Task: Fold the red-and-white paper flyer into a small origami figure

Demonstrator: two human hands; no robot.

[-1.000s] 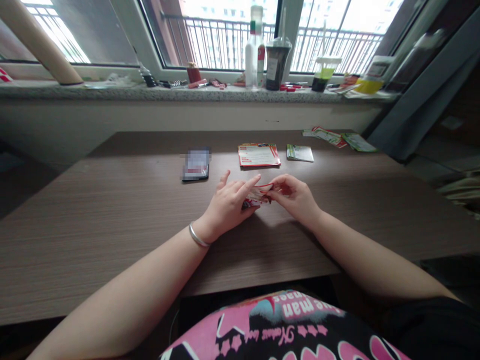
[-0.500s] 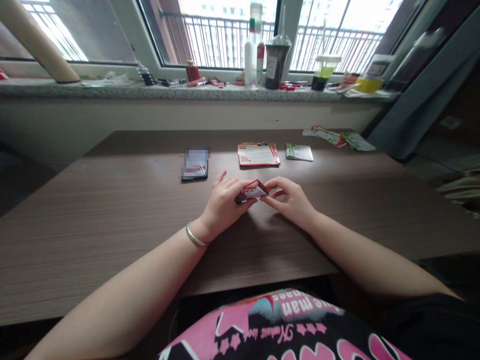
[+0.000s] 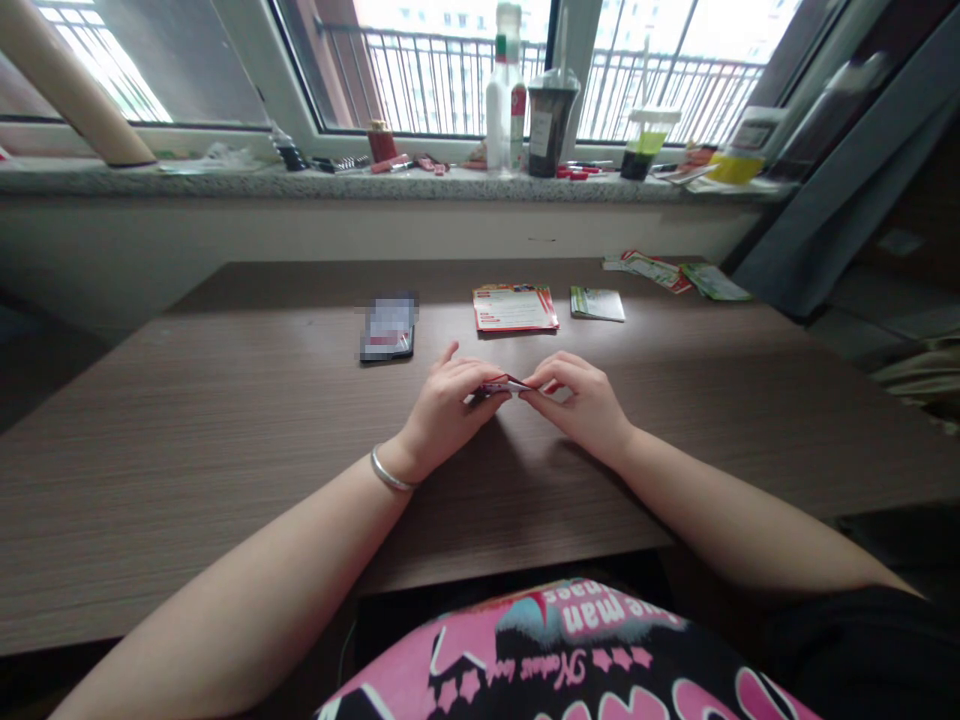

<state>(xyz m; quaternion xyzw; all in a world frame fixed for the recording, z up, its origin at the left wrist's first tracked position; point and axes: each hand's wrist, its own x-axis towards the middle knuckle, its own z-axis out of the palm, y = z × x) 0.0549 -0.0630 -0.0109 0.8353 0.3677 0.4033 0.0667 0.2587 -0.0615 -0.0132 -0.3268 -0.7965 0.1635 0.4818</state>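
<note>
Between my two hands, above the middle of the table, is a small red-and-white folded paper piece [image 3: 514, 386], seen nearly edge-on and looking flat. My left hand [image 3: 454, 400] grips its left end, thumb below and fingers above, with one finger sticking up. At the right end, my right hand [image 3: 581, 398] pinches it between thumb and fingertips. Much of the piece is hidden by my fingers. Beyond my hands lie a stack of red-and-white printed sheets [image 3: 515, 310] and a smaller stack of green-and-white cards [image 3: 597, 304].
A dark phone [image 3: 388, 330], its screen blurred, lies left of the sheets on the wooden table [image 3: 225, 430]. Several green and red packets [image 3: 675, 275] lie at the far right corner. Bottles, a dark cup [image 3: 551, 125] and small items line the windowsill [image 3: 420, 185].
The folded paper piece stood open like a small sleeve with a raised peak; now it is pressed nearly flat. My right fingers have closed in on its right end.
</note>
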